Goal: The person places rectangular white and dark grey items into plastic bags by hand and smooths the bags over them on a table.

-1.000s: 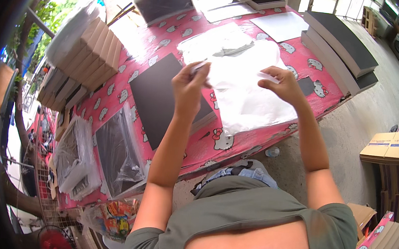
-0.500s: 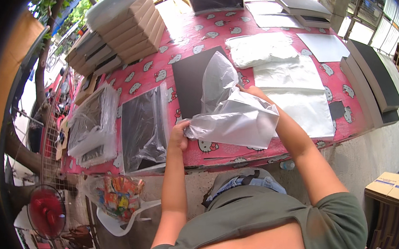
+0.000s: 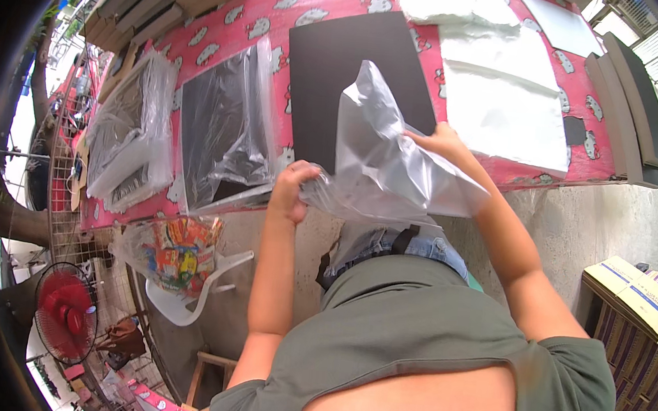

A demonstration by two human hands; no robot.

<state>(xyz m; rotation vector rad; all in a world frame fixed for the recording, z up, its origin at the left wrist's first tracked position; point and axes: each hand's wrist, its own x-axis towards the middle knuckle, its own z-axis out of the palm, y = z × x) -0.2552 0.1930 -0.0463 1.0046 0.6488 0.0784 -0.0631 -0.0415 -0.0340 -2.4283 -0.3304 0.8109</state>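
The left hand (image 3: 293,191) pinches the near edge of a clear plastic bag (image 3: 383,163), fingers clamped on the film. The right hand (image 3: 438,141) grips the bag's far side, fingers closed on it. The bag hangs empty between both hands, above the table's (image 3: 504,174) front edge. Just beyond the fingers lies a black board (image 3: 341,66); left of it, another board already sits bagged (image 3: 222,130).

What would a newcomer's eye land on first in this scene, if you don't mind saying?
Most striking is the crinkled clear plastic bag held open at the table's near edge, the left hand gripping its lower corner and the right hand its upper side. Behind it a flat black board lies on the red patterned tablecloth, with a stack of white sheets at the right.
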